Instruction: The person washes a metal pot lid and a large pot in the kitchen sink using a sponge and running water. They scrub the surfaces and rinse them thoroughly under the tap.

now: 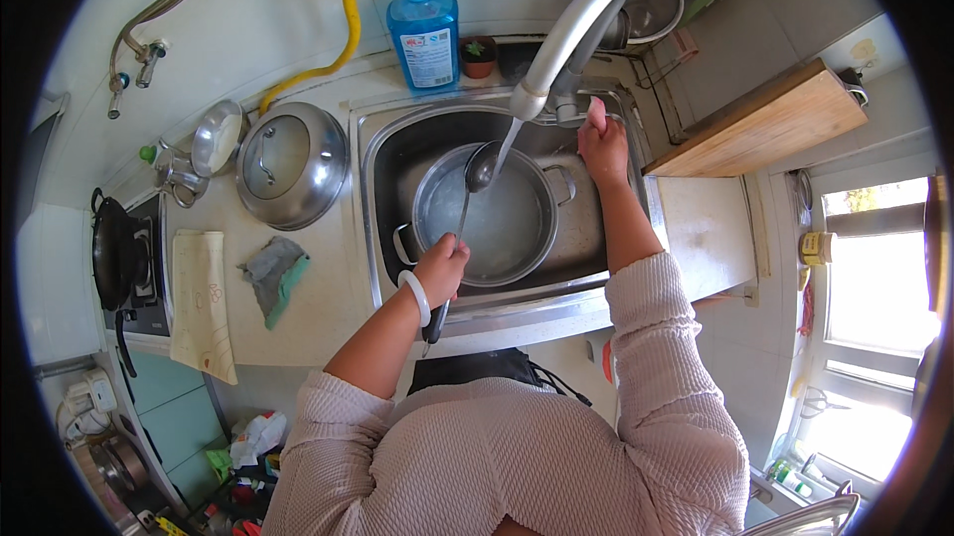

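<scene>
My left hand (441, 268) grips the stem of a metal ladle (484, 166) whose dark handle sticks out below my wrist. The ladle's bowl hangs over a two-handled steel pot (553, 244) with cloudy water inside. From the grey faucet (560, 37) a stream of water (508, 141) runs down beside the ladle's bowl. The pot stands in a stainless steel sink (589, 242). At the sink's back right, my right hand (605, 152) is closed around a pink cloth or sponge (595, 114), just right of the faucet base.
Left of the sink are a domed steel lid (328, 163), a grey-green rag (276, 275) and a folded mat (197, 297). Behind it stand a blue soap bottle (423, 37) and a small potted plant (478, 57). A wooden board (760, 119) leans at right.
</scene>
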A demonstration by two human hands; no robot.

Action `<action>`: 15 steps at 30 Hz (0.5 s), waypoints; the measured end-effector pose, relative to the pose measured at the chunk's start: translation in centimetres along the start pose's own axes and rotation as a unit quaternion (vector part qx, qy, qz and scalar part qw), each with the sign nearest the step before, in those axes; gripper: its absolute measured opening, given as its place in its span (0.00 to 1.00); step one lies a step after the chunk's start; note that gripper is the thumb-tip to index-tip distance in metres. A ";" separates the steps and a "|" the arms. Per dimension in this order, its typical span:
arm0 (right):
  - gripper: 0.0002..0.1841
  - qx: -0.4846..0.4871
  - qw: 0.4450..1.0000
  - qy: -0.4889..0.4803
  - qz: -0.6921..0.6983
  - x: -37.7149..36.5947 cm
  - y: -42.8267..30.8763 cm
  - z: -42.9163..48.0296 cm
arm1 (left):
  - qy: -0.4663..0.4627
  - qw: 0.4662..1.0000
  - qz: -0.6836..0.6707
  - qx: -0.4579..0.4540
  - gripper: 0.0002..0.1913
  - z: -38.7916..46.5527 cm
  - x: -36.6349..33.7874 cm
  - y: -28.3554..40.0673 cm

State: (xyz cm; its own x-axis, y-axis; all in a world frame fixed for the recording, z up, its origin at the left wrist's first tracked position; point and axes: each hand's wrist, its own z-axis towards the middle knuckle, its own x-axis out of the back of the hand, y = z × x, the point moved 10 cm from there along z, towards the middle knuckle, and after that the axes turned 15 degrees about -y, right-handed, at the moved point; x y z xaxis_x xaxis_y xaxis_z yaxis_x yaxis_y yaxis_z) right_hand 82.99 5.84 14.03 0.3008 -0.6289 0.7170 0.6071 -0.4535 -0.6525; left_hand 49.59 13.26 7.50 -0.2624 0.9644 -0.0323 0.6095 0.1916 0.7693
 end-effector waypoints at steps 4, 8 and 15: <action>0.13 0.012 1.000 0.005 -0.006 0.3 -0.1 0.2 | -0.003 1.000 -0.002 -0.001 0.10 0.2 -0.3 0.0; 0.13 -0.026 0.997 -0.068 0.011 -0.3 -0.2 0.5 | -0.012 1.000 -0.011 0.007 0.10 0.3 -0.7 0.1; 0.12 0.039 0.999 -0.024 -0.018 1.2 -2.5 0.3 | -0.005 0.997 0.065 -0.040 0.11 1.1 -0.9 1.3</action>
State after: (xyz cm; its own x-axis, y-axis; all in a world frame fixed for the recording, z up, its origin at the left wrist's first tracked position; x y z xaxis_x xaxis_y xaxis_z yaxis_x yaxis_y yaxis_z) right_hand 82.01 6.39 16.63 0.3111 -0.5819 0.7514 0.6730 -0.4234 -0.6065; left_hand 51.49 12.86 7.83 -0.1772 0.9820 0.0650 0.5765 0.0500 0.8156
